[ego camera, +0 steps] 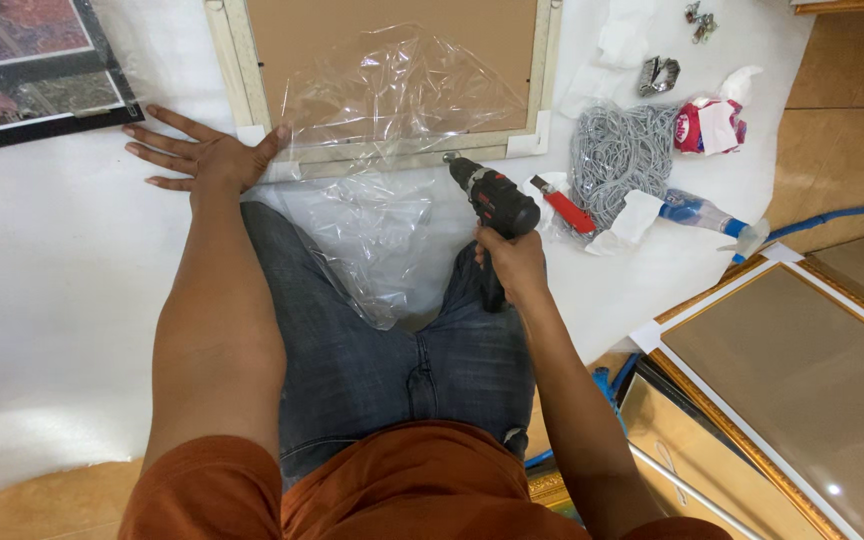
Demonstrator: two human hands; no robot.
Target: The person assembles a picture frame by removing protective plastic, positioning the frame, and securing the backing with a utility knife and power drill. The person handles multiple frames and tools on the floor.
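Single head view, steeply downward, close over lap and white floor sheet [52, 300].

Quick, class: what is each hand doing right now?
Left hand: open, flat on the white sheet beside the frame.
Right hand: closed around the cordless drill.

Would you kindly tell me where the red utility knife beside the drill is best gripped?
Grip the red utility knife around its red handle, coming from above: it lies flat on the white sheet, handle pointing lower right, metal end upper left near the drill.
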